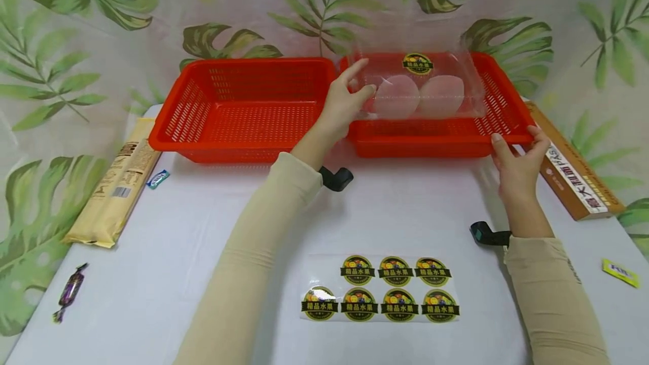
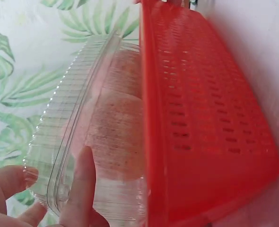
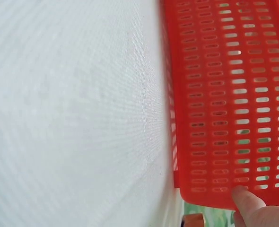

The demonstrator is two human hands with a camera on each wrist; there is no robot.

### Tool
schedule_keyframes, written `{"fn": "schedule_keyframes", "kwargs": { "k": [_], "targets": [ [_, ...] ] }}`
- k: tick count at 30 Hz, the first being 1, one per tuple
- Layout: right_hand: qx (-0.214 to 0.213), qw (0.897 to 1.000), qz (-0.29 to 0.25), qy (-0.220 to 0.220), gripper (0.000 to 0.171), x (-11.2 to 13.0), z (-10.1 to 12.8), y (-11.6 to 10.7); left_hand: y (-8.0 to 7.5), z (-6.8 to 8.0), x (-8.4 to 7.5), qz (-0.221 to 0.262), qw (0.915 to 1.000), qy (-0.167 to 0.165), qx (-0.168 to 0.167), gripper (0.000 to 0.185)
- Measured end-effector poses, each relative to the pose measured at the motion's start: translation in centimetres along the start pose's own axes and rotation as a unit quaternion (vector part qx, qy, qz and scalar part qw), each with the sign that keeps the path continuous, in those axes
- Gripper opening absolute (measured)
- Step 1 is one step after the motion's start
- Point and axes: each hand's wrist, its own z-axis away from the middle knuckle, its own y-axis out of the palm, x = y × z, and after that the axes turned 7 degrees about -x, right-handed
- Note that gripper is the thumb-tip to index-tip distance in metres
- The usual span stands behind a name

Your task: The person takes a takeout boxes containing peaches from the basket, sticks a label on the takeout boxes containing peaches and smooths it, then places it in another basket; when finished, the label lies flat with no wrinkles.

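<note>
**Clear Box at Right Basket: Hand Positions**

Head view: Holding the clear plastic box (image 1: 418,86) by its left end with the left hand (image 1: 345,107), fingers curled round the edge. Sitting inside the right red basket (image 1: 499,128), sticker (image 1: 417,63) on the lid, two pale round items visible through the plastic. Pinching the near right corner of that basket with the right hand (image 1: 517,165), thumb on the rim. Standing just beside it on the white surface (image 1: 167,263): the left red basket (image 1: 243,108). Lying near the front edge: a sticker sheet (image 1: 380,289). Lying at either side: a tan packet (image 1: 119,185) and a brown carton (image 1: 573,170).

Left wrist view: Gripping the ribbed box wall (image 2: 73,123) with the fingers (image 2: 80,184), thumb on the far side; box pressing close against the basket wall (image 2: 201,118).

Right wrist view: Touching the basket corner (image 3: 224,109) with one fingertip (image 3: 246,198); remaining fingers out of frame.
</note>
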Motion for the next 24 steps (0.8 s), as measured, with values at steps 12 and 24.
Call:
{"fn": "schedule_keyframes", "kwargs": {
  "k": [12, 24],
  "targets": [
    [0.004, 1.0, 0.012, 0.002, 0.08, -0.9, -0.9, -0.5, 2.1, 1.1, 1.0, -0.118, 0.9893, -0.079, 0.034, 0.052],
    [-0.001, 1.0, 0.011, 0.002, 0.079, -0.6, -0.7, -0.5, 1.5, -1.5, 2.7, -0.138, 0.9794, -0.124, 0.078, 0.06]
  ]
}}
